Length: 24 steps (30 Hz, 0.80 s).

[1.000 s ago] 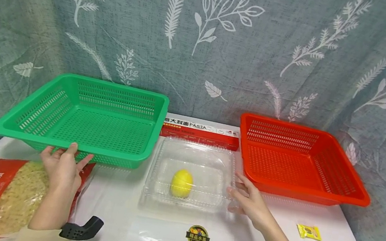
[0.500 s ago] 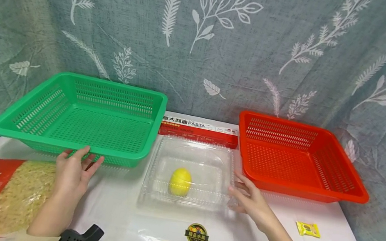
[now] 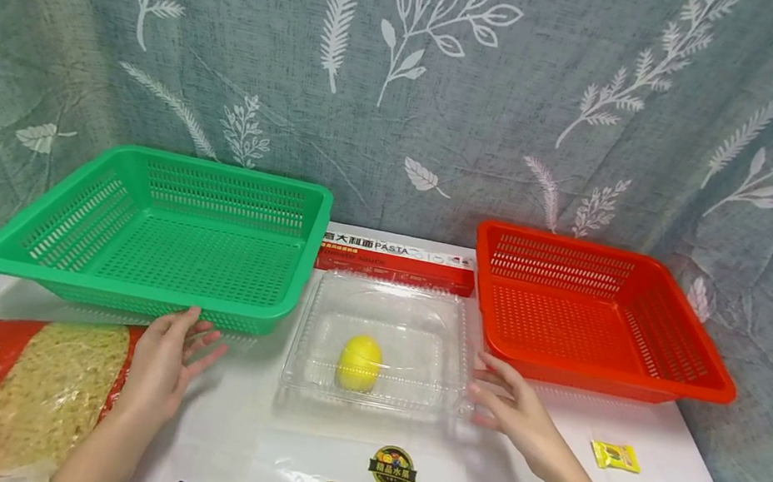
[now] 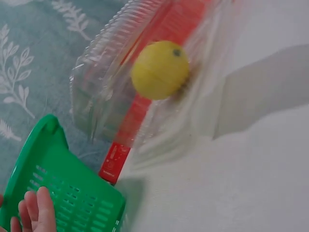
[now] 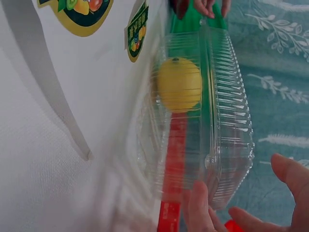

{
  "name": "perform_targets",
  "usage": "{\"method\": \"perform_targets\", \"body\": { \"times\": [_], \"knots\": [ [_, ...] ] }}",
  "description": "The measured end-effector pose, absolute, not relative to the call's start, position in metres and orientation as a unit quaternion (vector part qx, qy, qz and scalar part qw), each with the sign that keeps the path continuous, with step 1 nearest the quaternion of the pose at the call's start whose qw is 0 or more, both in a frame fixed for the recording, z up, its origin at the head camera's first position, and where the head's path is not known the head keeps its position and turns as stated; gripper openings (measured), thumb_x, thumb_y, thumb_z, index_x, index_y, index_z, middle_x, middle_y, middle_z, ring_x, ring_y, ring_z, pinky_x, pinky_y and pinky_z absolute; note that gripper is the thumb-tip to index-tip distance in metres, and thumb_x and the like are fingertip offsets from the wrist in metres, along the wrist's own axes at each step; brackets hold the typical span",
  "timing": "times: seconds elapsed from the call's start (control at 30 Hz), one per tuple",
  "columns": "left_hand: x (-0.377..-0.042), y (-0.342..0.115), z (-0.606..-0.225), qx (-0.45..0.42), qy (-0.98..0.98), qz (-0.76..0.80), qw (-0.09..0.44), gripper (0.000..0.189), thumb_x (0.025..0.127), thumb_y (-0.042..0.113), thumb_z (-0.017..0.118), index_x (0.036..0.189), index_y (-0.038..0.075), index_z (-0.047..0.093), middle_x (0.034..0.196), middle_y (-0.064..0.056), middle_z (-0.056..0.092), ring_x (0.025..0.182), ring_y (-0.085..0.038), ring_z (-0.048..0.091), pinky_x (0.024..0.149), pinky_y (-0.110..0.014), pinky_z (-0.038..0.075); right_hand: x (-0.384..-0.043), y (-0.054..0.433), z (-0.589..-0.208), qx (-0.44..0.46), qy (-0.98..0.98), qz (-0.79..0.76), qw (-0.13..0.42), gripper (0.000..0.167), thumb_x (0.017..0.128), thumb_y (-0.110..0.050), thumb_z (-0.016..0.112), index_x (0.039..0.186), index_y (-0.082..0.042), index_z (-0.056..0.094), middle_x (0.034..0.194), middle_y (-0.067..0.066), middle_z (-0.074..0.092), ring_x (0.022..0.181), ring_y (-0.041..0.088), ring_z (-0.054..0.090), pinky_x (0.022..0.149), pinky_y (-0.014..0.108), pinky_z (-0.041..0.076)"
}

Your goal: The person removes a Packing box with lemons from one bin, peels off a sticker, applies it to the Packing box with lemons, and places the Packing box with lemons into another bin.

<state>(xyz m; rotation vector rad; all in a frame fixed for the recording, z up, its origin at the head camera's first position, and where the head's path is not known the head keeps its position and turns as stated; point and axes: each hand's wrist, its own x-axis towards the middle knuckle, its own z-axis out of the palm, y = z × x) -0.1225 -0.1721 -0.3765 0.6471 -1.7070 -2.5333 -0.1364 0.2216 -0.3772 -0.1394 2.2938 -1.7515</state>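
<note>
A clear plastic clamshell box (image 3: 418, 351) lies on the white table with a yellow lemon (image 3: 359, 363) inside; its lid is down. At the box's right side is my right hand (image 3: 518, 414), fingers spread and holding nothing. In the right wrist view its fingertips lie close to the box's edge; I cannot tell whether they touch. My left hand (image 3: 163, 366) hovers just in front of the green basket (image 3: 136, 290), by its near rim, with loose fingers and nothing in them. The left wrist view shows the lemon (image 4: 160, 70) through the box wall, blurred.
A red basket (image 3: 607, 381) stands at the back right. Between the baskets lies a red and white pasta box (image 3: 397, 270). A bag of pasta (image 3: 46, 398) is at left, a sticker sheet (image 3: 291, 462) in front, a small yellow packet (image 3: 615, 456) at right. A curtain (image 3: 403, 134) hangs behind.
My left hand has moved right along the green basket's front rim, away from the pasta bag. My right hand has shifted slightly away from the clamshell box's side. The baskets stay put.
</note>
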Motion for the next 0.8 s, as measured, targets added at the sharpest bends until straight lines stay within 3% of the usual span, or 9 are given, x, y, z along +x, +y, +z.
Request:
{"method": "perform_targets", "body": {
  "times": [0.17,0.3,0.5,0.8],
  "knots": [
    [-0.117,-0.161,-0.377,0.171,-0.623,-0.763,0.002,0.032,0.095,0.013,0.046,0.122,0.0,0.035,0.094,0.005,0.055,0.088,-0.005,0.059,0.083,-0.026,0.049,-0.133,0.222,-0.377,-0.038,0.79,-0.601,0.116,0.057,0.088,-0.013,0.06,0.136,0.0,0.033,0.127,0.025,0.044,0.11,0.036,0.05,0.082,0.042,0.05],
    [-0.113,-0.155,-0.374,0.148,-0.648,-0.747,-0.011,0.038,0.095,0.013,0.047,0.126,-0.005,0.034,0.095,0.005,0.057,0.088,-0.006,0.059,0.081,-0.026,0.05,-0.128,0.223,-0.375,-0.033,0.797,-0.594,0.107,0.051,0.088,-0.013,0.059,0.131,0.003,0.036,0.12,0.023,0.047,0.106,0.033,0.053,0.081,0.041,0.051],
    [-0.107,-0.149,-0.372,0.121,-0.677,-0.725,-0.033,0.036,0.095,0.013,0.046,0.124,-0.006,0.036,0.1,-0.001,0.058,0.091,-0.009,0.059,0.08,-0.028,0.051,-0.123,0.225,-0.374,-0.028,0.803,-0.587,0.097,0.043,0.089,-0.01,0.057,0.124,0.007,0.038,0.105,0.018,0.052,0.094,0.027,0.059,0.08,0.041,0.051],
    [-0.099,-0.135,-0.378,0.026,-0.719,-0.694,-0.019,0.028,0.092,0.003,0.048,0.114,-0.014,0.046,0.096,-0.014,0.061,0.086,-0.016,0.062,0.076,-0.03,0.053,-0.116,0.228,-0.376,-0.043,0.794,-0.595,0.115,0.031,0.088,-0.014,0.06,0.104,0.008,0.046,0.096,0.016,0.058,0.091,0.03,0.061,0.08,0.041,0.051]
  ]
}}
